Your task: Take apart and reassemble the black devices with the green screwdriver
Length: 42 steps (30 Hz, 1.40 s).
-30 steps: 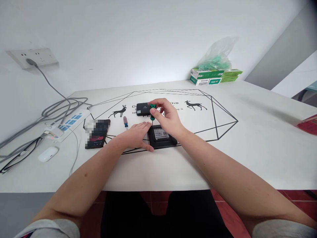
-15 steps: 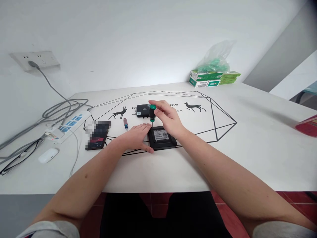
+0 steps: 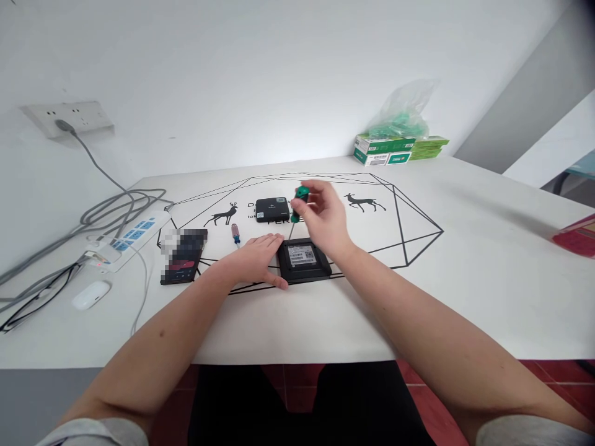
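A flat black square box (image 3: 304, 272) with a white printed label lies on the desk. My left hand (image 3: 260, 257) holds its left side, fingers at the far corner and thumb at the near corner. My right hand (image 3: 325, 220) is closed on a screwdriver (image 3: 301, 199) with a green and black handle. The screwdriver leans, its handle to the right and its shaft pointing down to the box's far left corner. Whether the tip touches the box I cannot tell. Behind lies a black square cover (image 3: 272, 209) with small stickers.
A second screwdriver (image 3: 235, 233), red and blue, lies left of the cover. Further left are a phone (image 3: 188, 257), a white case (image 3: 92, 295), a power strip (image 3: 139, 234) and grey cables (image 3: 116, 204). Green and white boxes (image 3: 383, 148) stand against the wall under a plastic bag (image 3: 406, 111).
The screwdriver has gone from upright to tilted, its handle swinging right with my right hand. More of the black cover shows. My left hand stays on the box.
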Motion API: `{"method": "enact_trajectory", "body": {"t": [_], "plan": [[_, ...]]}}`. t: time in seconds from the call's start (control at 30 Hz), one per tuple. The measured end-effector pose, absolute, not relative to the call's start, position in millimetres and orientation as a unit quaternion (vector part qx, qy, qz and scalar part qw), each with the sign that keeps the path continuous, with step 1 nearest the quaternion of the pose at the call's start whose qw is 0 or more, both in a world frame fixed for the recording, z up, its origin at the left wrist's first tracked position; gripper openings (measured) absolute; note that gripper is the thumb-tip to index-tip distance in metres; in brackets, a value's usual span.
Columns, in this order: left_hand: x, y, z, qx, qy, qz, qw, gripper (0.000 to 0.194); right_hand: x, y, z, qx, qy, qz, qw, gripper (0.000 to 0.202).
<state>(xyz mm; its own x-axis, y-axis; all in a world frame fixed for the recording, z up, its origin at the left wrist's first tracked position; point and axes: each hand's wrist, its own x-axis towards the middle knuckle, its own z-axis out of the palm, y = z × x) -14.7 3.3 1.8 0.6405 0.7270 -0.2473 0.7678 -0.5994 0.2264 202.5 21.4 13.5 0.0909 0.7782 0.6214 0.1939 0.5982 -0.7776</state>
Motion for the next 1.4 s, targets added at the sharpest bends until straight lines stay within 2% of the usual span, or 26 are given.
{"method": "enact_trajectory", "body": {"t": [0.07, 0.17, 0.23, 0.37, 0.43, 0.53, 0.7, 0.87, 1.03, 1.2, 1.3, 1.4], "plan": [[-14.4, 1.7, 4.1, 0.888, 0.424, -0.069, 0.164, 0.135, 215.6, 26.5, 19.1, -0.435, -0.596, 0.201, 0.644, 0.04], [-14.0, -0.2, 6.5, 0.885, 0.427, -0.073, 0.17, 0.136, 240.7, 34.8, 24.2, -0.558, -0.566, 0.155, 0.587, 0.032], [-14.0, -0.5, 6.7, 0.885, 0.428, -0.072, 0.167, 0.137, 255.6, 39.2, 23.6, -0.64, -0.594, 0.137, 0.468, 0.027], [-14.6, -0.3, 7.3, 0.884, 0.429, -0.08, 0.171, 0.139, 270.0, 45.1, 15.2, -0.738, -0.64, 0.139, 0.163, 0.031], [-14.7, -0.8, 8.5, 0.881, 0.43, -0.086, 0.176, 0.141, 270.1, 46.1, 11.2, -0.75, -0.641, 0.133, 0.099, 0.032], [-14.4, -1.7, 10.1, 0.878, 0.432, -0.096, 0.18, 0.145, 266.3, 44.7, 10.0, -0.751, -0.645, 0.119, 0.076, 0.033], [-14.9, -0.7, 8.9, 0.887, 0.418, -0.089, 0.172, 0.14, 254.9, 35.4, 16.8, -0.717, -0.688, 0.063, 0.093, 0.034], [-14.8, 0.2, 7.4, 0.888, 0.42, -0.088, 0.162, 0.138, 233.9, 13.6, 21.6, -0.688, -0.713, 0.111, 0.077, 0.042], [-15.0, 1.9, 3.6, 0.893, 0.415, -0.081, 0.155, 0.134, 220.7, -3.4, 26.6, -0.675, -0.717, 0.144, 0.102, 0.045], [-13.9, 3.2, -5.5, 0.887, 0.432, -0.074, 0.143, 0.126, 220.8, -3.6, 27.8, -0.653, -0.681, 0.228, 0.241, 0.042], [-11.7, 2.4, -9.0, 0.886, 0.441, -0.054, 0.136, 0.121, 215.9, -7.2, 23.5, -0.586, -0.686, 0.258, 0.345, 0.05], [-9.7, 1.3, -8.1, 0.892, 0.433, -0.005, 0.132, 0.097, 206.3, -14.2, 15.6, -0.493, -0.736, 0.243, 0.395, 0.06]]}}
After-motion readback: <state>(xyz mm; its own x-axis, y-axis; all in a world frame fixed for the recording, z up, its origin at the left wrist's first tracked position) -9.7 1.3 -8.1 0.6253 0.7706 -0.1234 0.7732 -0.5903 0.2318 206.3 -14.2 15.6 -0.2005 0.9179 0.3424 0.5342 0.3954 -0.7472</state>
